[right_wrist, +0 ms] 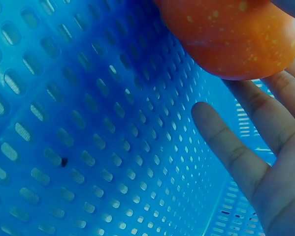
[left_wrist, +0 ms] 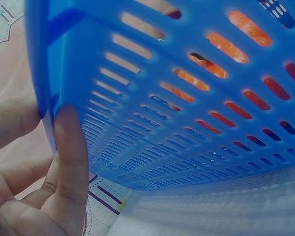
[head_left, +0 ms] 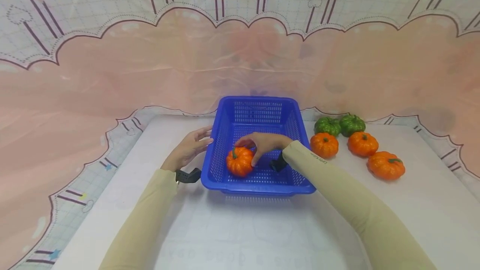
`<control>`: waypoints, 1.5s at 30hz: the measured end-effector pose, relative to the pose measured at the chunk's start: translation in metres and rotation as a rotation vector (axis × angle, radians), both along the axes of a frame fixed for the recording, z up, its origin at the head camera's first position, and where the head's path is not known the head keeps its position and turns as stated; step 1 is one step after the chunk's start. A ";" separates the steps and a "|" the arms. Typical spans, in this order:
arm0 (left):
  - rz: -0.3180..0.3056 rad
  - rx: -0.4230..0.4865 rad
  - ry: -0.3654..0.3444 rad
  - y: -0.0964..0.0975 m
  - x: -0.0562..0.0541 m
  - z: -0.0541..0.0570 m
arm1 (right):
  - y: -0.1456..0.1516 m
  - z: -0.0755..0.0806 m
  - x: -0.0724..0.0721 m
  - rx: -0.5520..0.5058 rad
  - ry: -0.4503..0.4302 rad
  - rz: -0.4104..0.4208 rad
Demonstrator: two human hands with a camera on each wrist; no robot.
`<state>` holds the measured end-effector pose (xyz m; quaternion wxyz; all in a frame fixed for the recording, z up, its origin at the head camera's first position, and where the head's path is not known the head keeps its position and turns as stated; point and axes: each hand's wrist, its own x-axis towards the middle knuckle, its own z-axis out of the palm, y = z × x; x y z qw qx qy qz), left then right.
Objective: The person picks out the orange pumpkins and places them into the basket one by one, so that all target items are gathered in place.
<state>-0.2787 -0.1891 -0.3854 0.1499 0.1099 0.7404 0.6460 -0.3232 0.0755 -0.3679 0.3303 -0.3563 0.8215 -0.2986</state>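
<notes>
A blue perforated plastic basket [head_left: 258, 189] stands on the white table. Inside it, towards the front left, is an orange pumpkin [head_left: 238, 163] with a green stem. My right hand [head_left: 265, 141] reaches over the basket's right side and grips this pumpkin between thumb and fingers. In the right wrist view, the pumpkin [right_wrist: 236, 37] sits against the fingers, close to the basket's wall [right_wrist: 98, 128]. My left hand [head_left: 191, 147] is at the basket's left side. Its fairly straight fingers [left_wrist: 71, 147] touch the rim and outer wall in the left wrist view.
Right of the basket lie three more orange pumpkins [head_left: 386, 166] and two green ones [head_left: 351, 126]. Black wrist straps [head_left: 188, 176] are on both arms. A patterned pink and white cloth [head_left: 180, 66] hangs behind the table [head_left: 255, 236].
</notes>
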 end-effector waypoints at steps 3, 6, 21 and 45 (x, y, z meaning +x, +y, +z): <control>0.000 -0.007 0.006 -0.001 0.000 0.000 | -0.001 0.001 0.000 -0.018 -0.018 -0.008; 0.000 -0.005 0.013 -0.001 0.001 0.000 | -0.002 0.001 0.000 -0.041 -0.043 -0.007; 0.012 -0.011 -0.013 0.002 -0.001 0.000 | -0.001 -0.002 -0.002 -0.052 -0.087 0.059; 0.013 -0.025 -0.012 0.002 0.001 -0.001 | -0.003 -0.009 0.001 -0.044 -0.104 0.179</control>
